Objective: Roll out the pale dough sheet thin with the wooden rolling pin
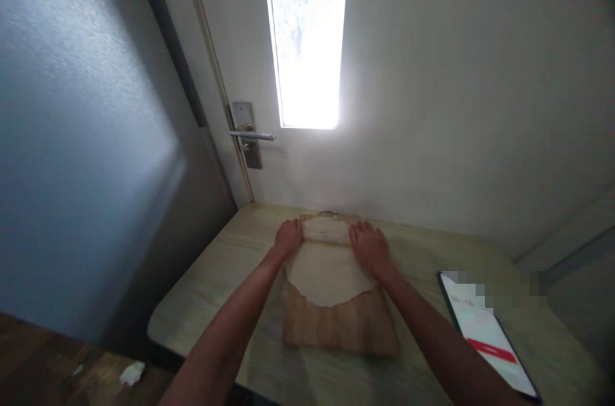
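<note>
A pale, flat sheet of dough [329, 275] with an uneven edge lies on a wooden cutting board [341, 329]. Across its far part rests a light wooden rolling pin [327, 235]. My left hand [289, 237] is closed over the pin's left end. At the other end, my right hand [369, 244] bends its fingers over the pin. The fingers' undersides are hidden. Behind the pin, a thin curved loop [328, 212] shows at the board's far edge.
The board lies on a pale wood-grain table [216, 284] against a white door with a metal handle [252, 135]. A flat dark-edged item with a white face and red band [491, 350] lies at right. A crumpled white scrap [132, 373] is on the floor.
</note>
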Demonstrator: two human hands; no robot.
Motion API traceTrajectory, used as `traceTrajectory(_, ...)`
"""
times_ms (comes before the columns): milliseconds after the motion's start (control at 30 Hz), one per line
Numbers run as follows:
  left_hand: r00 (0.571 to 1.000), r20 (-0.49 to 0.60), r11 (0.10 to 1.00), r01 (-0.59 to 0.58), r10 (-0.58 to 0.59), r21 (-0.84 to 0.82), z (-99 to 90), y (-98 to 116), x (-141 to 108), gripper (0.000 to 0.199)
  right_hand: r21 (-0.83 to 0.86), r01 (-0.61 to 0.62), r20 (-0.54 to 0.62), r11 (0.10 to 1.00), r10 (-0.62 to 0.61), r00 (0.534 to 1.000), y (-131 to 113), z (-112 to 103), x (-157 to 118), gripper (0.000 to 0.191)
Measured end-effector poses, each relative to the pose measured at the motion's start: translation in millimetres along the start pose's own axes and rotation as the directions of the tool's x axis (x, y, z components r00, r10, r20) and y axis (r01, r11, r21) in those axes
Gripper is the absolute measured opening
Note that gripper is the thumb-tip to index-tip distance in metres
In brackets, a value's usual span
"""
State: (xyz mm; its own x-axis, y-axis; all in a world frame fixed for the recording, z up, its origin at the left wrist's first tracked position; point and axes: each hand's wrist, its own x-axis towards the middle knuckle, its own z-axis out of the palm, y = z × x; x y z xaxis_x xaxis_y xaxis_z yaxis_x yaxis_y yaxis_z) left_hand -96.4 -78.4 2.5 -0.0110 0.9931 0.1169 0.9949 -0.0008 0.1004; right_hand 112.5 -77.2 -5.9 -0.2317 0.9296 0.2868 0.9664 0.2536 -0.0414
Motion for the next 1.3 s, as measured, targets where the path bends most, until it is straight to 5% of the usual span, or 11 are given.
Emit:
traceTrajectory(433,0.997,-0.082,1.000,-0.013,0.015,0.017,17.9,-1,-8,0.043,0.033,0.035,-0.021,0.999,-0.035,0.999,2,7,-4,0.040)
traceTrajectory(633,0.979,-0.202,0.990,-0.053,0.026,-0.130,26.2,-10,-32,0.043,0.056,0.085,-0.076,0.995,-0.080,0.994,1,6,-28,0.040)
traceTrajectory(967,0.986,-0.151,0.995,-0.080,0.071,-0.057,14.8,-9,-88,0.046,0.135,0.220,-0.137,0.966,-0.202,0.970,7,2,-74,0.041)
traceTrajectory(1300,0.998,-0.059,1.000,-0.014,0.013,-0.020,3.2,1,-49,0.043,0.029,0.111,-0.054,0.993,-0.109,0.993,2,1,-34,0.042)
